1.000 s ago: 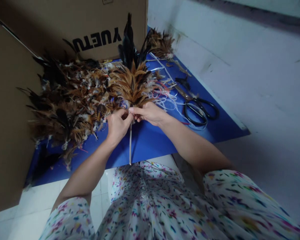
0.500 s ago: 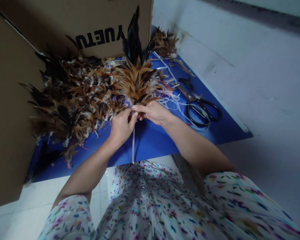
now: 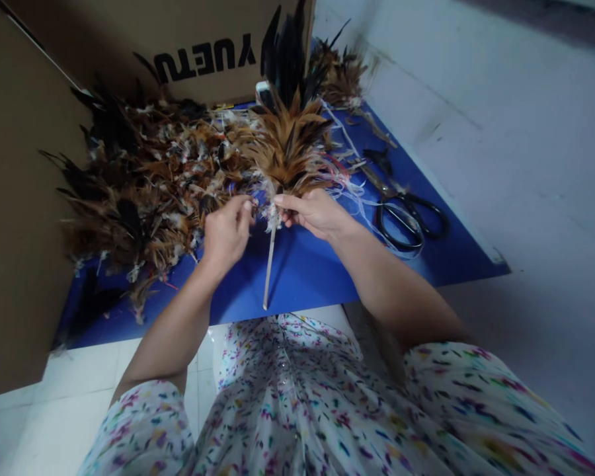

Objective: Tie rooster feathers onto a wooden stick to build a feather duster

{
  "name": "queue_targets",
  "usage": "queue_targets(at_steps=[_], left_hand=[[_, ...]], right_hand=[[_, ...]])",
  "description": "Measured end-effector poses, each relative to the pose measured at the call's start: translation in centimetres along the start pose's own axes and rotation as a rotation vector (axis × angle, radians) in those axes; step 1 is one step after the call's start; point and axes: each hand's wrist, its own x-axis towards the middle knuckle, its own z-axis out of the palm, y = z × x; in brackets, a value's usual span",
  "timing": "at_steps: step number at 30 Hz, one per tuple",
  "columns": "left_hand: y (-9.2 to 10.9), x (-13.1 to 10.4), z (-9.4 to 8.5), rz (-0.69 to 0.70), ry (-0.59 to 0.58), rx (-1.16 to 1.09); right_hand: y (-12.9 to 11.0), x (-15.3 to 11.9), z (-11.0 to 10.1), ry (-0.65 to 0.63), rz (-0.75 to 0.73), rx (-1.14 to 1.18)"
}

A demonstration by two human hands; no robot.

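- Pale wall (image 3: 476, 145) is noted along the right side of a blue bench (image 3: 307, 281); the rear is closed off by a cardboard box (image 3: 208, 20) with inverted lettering, by which loose feathers are presumably kept from spilling over.
- A feather bundle (image 3: 290, 149) on a thin stick (image 3: 270, 268) is held over the bench's middle, dark plumes pointed away, bare stick end directed at the wearer, seemingly so that the base is kept within reach of both hands.
- That base is gripped by the right hand (image 3: 322, 213), thumb uppermost, apparently so that feathers and stick are steadied together.
- The left hand (image 3: 228, 231) is held just beside it, thumb and fingers drawn close; whether a strand is pinched there cannot be told.
- A feather pile (image 3: 163, 175) is spread at the left, conveniently near the left hand.
- Scissors (image 3: 409, 208) and pale strips (image 3: 354, 192) are laid at the right, handles turned nearward, probably for easy pickup.
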Motion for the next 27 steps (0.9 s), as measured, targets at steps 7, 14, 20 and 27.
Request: queue_targets(at_steps=[7, 14, 20, 27], left_hand=[[-4.7, 2.6, -3.5, -0.146, 0.019, 0.352], [-5.1, 2.5, -2.9, -0.174, -0.217, 0.466], [-5.3, 2.3, -2.3, -0.130, -0.257, 0.521], [-5.0, 2.6, -3.3, -0.126, -0.098, 0.446]], right_hand=[[-0.3, 0.0, -0.4, 0.009, -0.022, -0.014], [-0.3, -0.1, -0.5, 0.019, -0.026, -0.014], [-0.2, 0.0, -0.5, 0.014, -0.024, -0.029], [-0.2, 0.1, -0.5, 0.013, -0.028, -0.025]])
